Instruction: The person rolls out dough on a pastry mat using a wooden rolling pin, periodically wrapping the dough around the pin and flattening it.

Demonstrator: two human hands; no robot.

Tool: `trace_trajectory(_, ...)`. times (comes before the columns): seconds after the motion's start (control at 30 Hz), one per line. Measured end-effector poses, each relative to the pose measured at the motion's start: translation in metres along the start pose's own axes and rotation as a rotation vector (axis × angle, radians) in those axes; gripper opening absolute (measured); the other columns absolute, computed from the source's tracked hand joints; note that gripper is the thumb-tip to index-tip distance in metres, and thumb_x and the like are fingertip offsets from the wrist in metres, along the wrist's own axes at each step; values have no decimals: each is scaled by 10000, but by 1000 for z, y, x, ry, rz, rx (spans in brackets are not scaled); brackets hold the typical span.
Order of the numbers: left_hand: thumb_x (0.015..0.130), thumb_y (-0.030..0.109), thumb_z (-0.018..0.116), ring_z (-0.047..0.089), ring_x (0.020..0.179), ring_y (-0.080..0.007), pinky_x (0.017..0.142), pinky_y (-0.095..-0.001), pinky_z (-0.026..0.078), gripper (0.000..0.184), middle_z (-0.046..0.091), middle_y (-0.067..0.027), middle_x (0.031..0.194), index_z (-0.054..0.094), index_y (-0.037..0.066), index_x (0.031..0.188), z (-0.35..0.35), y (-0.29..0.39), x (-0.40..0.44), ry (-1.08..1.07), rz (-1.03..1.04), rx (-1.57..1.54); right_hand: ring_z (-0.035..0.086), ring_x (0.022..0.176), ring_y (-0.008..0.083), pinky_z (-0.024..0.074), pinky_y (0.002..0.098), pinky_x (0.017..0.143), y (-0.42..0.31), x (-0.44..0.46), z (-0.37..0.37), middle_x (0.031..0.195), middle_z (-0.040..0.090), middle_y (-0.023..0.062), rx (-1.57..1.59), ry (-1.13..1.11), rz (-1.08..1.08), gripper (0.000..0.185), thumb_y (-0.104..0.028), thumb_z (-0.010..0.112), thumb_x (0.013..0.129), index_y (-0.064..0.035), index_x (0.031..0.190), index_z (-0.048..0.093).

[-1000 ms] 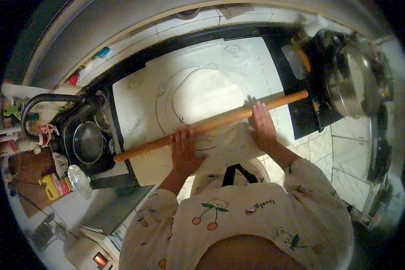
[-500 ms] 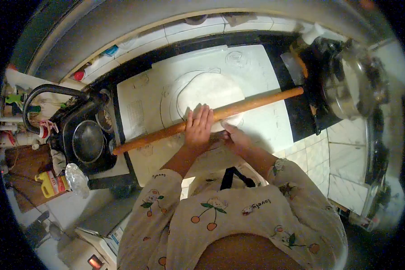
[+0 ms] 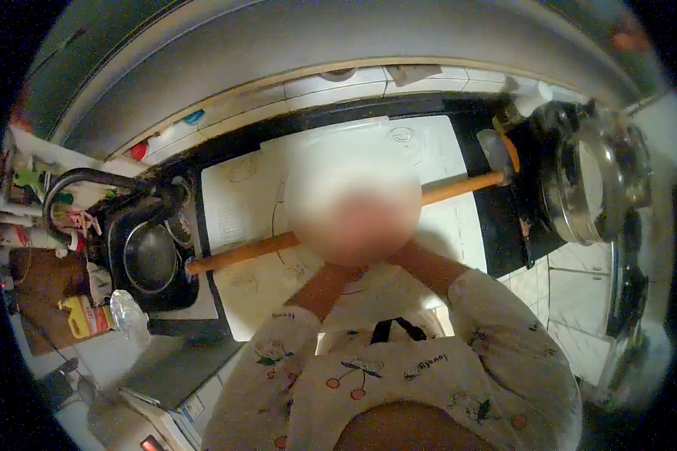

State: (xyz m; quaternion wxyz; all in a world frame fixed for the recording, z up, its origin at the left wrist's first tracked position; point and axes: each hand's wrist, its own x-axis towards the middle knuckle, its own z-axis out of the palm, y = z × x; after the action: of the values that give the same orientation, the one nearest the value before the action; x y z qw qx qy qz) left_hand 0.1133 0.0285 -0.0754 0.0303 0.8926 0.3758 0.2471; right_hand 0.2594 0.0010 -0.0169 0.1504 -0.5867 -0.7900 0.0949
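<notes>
A long wooden rolling pin (image 3: 462,186) lies slantwise over the white printed mat (image 3: 444,143); only its two ends show. A round blur covers its middle. Inside the blur, skin tones of my left hand (image 3: 352,239) and my right hand (image 3: 390,234) run together, close to each other at the pin's middle. The fingers of both hands are smeared, so their grip cannot be made out. Behind them is a pale, blurred area where the flat white dough (image 3: 335,180) lies. Both forearms reach in from the near side.
At the left is a black sink (image 3: 150,259) with a curved black faucet (image 3: 90,174). A yellow bottle (image 3: 79,317) stands nearer, beside a foil-like object (image 3: 129,314). Steel pots (image 3: 579,188) stand at the right, near a dark-handled utensil (image 3: 527,244).
The right hand first left the pin's right part and came inward beside my left hand, at the dough's near edge. Now a blur hides both hands and the dough. The view has tilted upward.
</notes>
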Motion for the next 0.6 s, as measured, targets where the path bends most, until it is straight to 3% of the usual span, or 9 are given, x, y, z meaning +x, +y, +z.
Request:
trace_trajectory(0.07, 892, 312, 522, 256, 1354, -415, 1123, -492, 182, 670, 269, -263, 1461, 284, -51, 1403, -26, -8, 54, 30, -152, -77, 319, 1342, 346, 226, 457, 1119, 24, 46, -2, 1432, 367, 195, 91, -103, 110, 587, -295, 445, 863, -21, 1377, 374)
trace_trajectory(0.1, 892, 309, 520, 251, 1352, -426, 1122, -495, 181, 675, 259, -269, 1462, 273, -53, 1406, -42, -14, 87, 9, -256, -97, 368, 1298, 385, 256, 470, 1101, 36, 64, 7, 1396, 404, 216, 135, 354, 91, 591, -304, 471, 851, -11, 1359, 396)
trace_trajectory(0.17, 880, 303, 535, 241, 1343, -454, 1118, -505, 178, 675, 250, -291, 1456, 291, -57, 1396, -41, -31, 114, 116, -213, -8, 375, 1285, 410, 275, 481, 1089, 41, 108, -9, 1388, 400, 239, -8, 324, 182, 584, -281, 483, 853, 3, 1355, 389)
trace_trajectory(0.23, 887, 301, 516, 246, 1343, -451, 1109, -520, 188, 666, 249, -282, 1462, 282, -47, 1403, -45, -15, 71, -120, -165, 66, 363, 1292, 408, 295, 488, 1075, 16, 64, -16, 1388, 392, 253, 28, 258, 60, 580, -264, 496, 850, 16, 1347, 392)
trace_trajectory(0.33, 893, 314, 496, 264, 1335, -446, 1106, -523, 195, 651, 268, -272, 1456, 289, -35, 1402, -33, 35, -32, -369, -103, 113, 375, 1280, 406, 302, 490, 1067, -26, -25, -16, 1383, 399, 247, 28, 32, 77, 583, -264, 497, 848, 14, 1349, 389)
trace_trajectory(0.4, 897, 323, 483, 276, 1330, -443, 1103, -526, 200, 642, 280, -265, 1453, 293, -27, 1401, -30, 32, -22, -292, -101, 85, 384, 1271, 405, 308, 491, 1062, -26, -32, -15, 1379, 404, 244, 13, 25, 73, 585, -265, 498, 847, 12, 1350, 388)
trace_trajectory(0.53, 906, 341, 456, 300, 1320, -437, 1099, -531, 210, 625, 305, -251, 1446, 301, -10, 1399, -30, -40, 96, 150, -153, 57, 400, 1255, 403, 318, 494, 1051, 35, 81, -9, 1372, 413, 236, -37, 306, 96, 588, -266, 500, 844, 8, 1351, 384)
trace_trajectory(0.6, 903, 361, 454, 275, 1332, -432, 1096, -543, 198, 646, 276, -246, 1458, 282, -1, 1409, -33, -23, 70, -94, -214, 135, 409, 1246, 402, 323, 496, 1045, 27, 71, -11, 1369, 418, 233, -43, 282, 61, 590, -266, 501, 843, 6, 1352, 382)
